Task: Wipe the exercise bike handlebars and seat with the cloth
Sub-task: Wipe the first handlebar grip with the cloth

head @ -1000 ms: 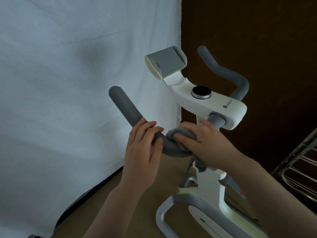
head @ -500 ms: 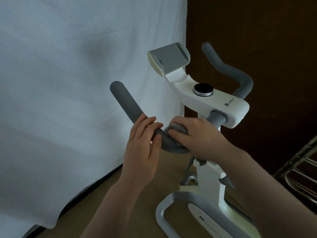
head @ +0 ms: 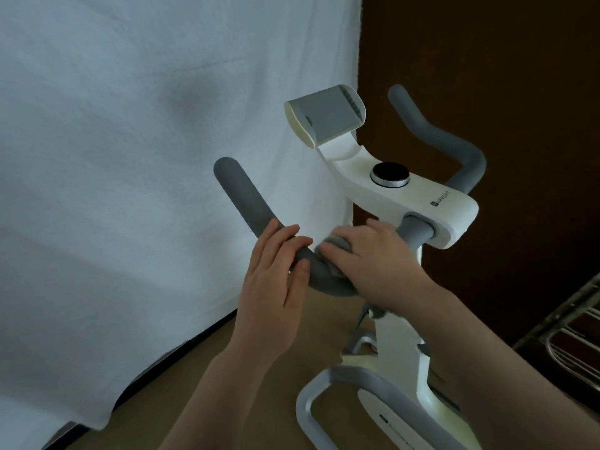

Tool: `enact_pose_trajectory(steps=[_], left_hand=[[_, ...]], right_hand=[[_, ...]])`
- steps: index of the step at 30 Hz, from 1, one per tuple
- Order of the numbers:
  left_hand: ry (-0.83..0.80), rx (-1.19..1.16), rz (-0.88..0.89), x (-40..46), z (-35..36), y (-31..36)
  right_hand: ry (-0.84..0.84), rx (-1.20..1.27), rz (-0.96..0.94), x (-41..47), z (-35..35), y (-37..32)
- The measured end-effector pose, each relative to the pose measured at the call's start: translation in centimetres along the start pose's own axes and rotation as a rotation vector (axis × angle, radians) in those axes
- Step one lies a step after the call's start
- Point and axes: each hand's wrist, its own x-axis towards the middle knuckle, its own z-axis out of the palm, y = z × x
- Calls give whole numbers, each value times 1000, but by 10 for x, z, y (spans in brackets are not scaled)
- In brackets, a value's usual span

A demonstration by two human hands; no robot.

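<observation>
The white exercise bike has a grey padded left handlebar (head: 242, 196) curving up toward the white sheet, and a right handlebar (head: 435, 131) rising at the back. My left hand (head: 276, 274) grips the left handlebar at its bend, fingers curled over the top. Right beside it, my right hand (head: 373, 258) holds a small grey cloth (head: 337, 243) wrapped against the same bar, between my left hand and the white console (head: 422, 203). A scrap of cloth hangs under my right wrist. The seat is out of view.
A grey device holder (head: 324, 115) tops the console, with a round black knob (head: 390, 174) behind it. A white sheet (head: 130, 157) hangs at the left, a dark brown wall at the right. A metal rack (head: 571, 336) stands at the right edge. The bike's frame (head: 324, 384) rests on the tan floor.
My right hand with the cloth has slid along the bar from the lower bend up toward my left hand. My left hand keeps its grip. The camera shifted slightly.
</observation>
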Motion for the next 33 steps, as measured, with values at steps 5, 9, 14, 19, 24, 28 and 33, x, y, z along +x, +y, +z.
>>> enact_pose_trajectory(steps=[5, 9, 14, 19, 24, 28, 33], left_hand=[[-23, -13, -7, -2, -1, -2], [26, 19, -3, 0, 3, 1], [39, 123, -5, 0, 7, 22], [-48, 193, 25, 10, 24, 52], [-42, 188, 0, 14, 30, 55], [-18, 180, -15, 11, 32, 54], [50, 117, 21, 0, 35, 50]], right_hand=[[-13, 217, 94, -7, -6, 17], [-44, -83, 34, -7, 13, -2], [290, 135, 117, -13, 9, 24], [382, 70, 137, -9, 8, 46], [496, 165, 154, -10, 1, 77], [633, 256, 104, -24, 21, 70], [750, 577, 464, -41, 39, 57]])
